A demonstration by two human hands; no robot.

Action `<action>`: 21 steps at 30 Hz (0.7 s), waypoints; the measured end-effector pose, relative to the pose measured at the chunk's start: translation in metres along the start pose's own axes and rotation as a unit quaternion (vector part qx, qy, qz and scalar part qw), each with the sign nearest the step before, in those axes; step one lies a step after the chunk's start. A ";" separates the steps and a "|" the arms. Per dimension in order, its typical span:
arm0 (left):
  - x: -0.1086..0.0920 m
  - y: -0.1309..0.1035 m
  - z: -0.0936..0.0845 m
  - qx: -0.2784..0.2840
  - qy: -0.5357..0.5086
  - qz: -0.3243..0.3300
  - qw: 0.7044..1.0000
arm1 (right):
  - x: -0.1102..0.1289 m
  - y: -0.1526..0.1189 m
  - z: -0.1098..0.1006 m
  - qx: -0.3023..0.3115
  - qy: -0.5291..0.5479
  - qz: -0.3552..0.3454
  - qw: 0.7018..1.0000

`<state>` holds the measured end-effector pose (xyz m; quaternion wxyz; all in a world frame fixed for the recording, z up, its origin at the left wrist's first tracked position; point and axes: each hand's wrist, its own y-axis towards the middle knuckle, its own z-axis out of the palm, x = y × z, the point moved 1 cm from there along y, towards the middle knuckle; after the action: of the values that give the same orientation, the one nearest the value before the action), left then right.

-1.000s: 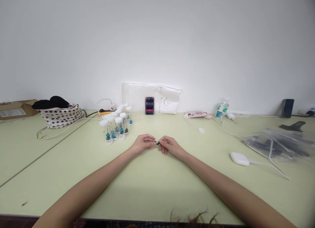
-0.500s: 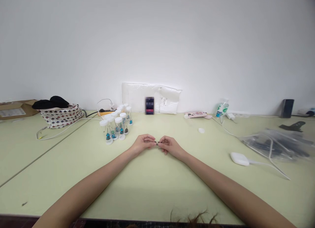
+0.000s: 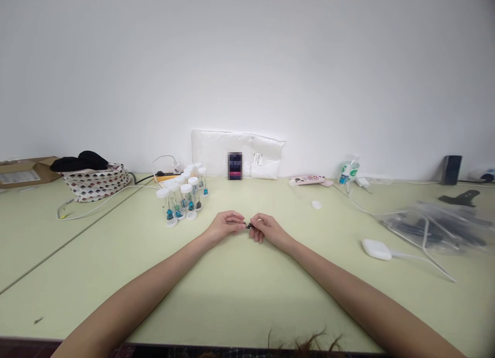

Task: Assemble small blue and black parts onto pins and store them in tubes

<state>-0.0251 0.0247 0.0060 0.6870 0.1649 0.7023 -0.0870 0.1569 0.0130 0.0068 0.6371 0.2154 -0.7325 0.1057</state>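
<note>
Both hands meet just above the middle of the pale green table (image 3: 232, 291). Between their fingertips is a small dark piece (image 3: 248, 226), too small to name. My left hand (image 3: 225, 224) pinches it from the left with thumb and fingers, and a thin dark line runs along the fingers. My right hand (image 3: 266, 227) grips its other end between thumb and forefinger, the remaining fingers curled below. To the left of my left hand stand several clear tubes with white caps (image 3: 186, 189), holding blue, green or dark pieces on thin stems.
A phone (image 3: 235, 166) leans on white padded packaging (image 3: 216, 146) at the wall. A loose white cap (image 3: 316, 205), a white charger (image 3: 376, 249) with cable and plastic bags (image 3: 433, 226) lie to the right. Left stands a patterned basket (image 3: 96, 181); a small bit (image 3: 38, 320) lies near the front edge.
The fingers of my right hand have shifted slightly and curled more, showing more of the small dark piece. My left hand stays in place.
</note>
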 end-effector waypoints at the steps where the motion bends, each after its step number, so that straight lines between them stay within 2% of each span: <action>1: 0.000 0.000 0.000 -0.002 0.001 -0.001 1.000 | 0.001 -0.001 0.000 -0.007 -0.001 -0.006 1.000; 15: 0.001 0.000 0.000 0.000 -0.003 -0.002 1.000 | -0.001 0.000 -0.001 -0.010 0.002 -0.013 1.000; 21: 0.001 0.000 0.000 0.007 -0.006 0.001 1.000 | 0.000 0.000 0.000 0.007 0.005 -0.007 1.000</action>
<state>-0.0252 0.0253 0.0052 0.6903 0.1701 0.6972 -0.0920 0.1574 0.0129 0.0065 0.6400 0.2243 -0.7269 0.1078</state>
